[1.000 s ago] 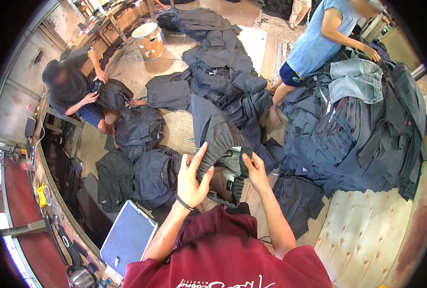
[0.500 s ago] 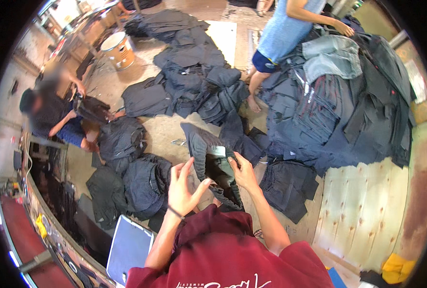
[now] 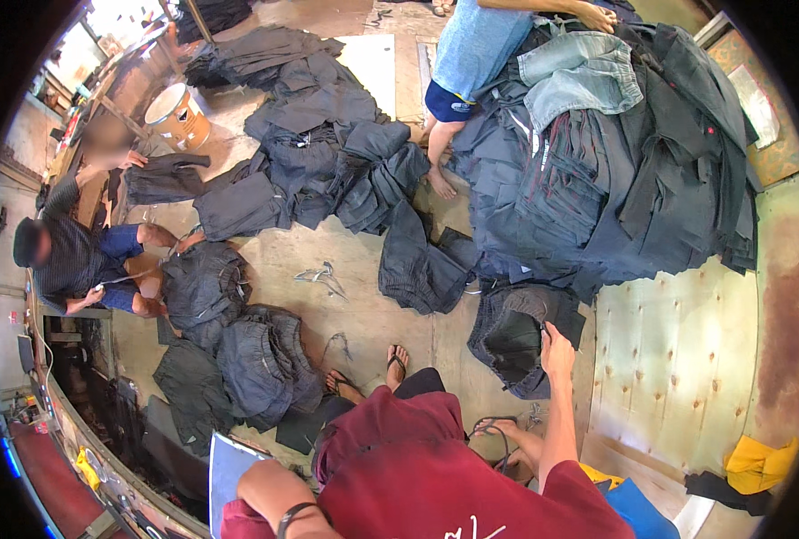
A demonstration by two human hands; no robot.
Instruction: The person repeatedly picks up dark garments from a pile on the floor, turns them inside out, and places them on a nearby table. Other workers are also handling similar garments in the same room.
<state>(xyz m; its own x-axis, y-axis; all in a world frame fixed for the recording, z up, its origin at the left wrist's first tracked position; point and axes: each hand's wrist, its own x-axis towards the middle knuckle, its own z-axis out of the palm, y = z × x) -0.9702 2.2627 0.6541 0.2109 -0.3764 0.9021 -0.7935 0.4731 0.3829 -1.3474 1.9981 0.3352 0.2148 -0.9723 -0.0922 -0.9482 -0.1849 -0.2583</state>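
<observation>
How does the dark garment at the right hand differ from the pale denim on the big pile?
The dark garment is charcoal, the pale denim faded grey. The dark garment's mouth gapes open; the pale denim lies flatter. The right hand holds the dark garment's edge; the pale denim rests on the big pile. Both are cloth.

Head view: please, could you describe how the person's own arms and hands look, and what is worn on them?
The left arm and right arm come out of short, dark red sleeves. A thin dark band circles the left wrist; none shows on the right. The right hand wears no glove. The left hand is out of view.
</observation>
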